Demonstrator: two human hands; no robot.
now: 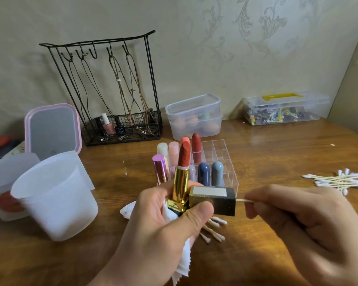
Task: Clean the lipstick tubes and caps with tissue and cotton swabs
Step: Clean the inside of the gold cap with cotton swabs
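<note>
My left hand grips an open gold lipstick tube with its red stick raised, together with the black-and-gold cap lying sideways under my thumb, and a white tissue in the palm. My right hand pinches a cotton swab whose tip is inside the cap's open end. Behind them a clear organizer holds several lipsticks.
A white plastic bin stands at the left, a pink mirror behind it. Used swabs lie under my hands, a pile of fresh swabs at the right. A wire jewelry rack and clear boxes line the wall.
</note>
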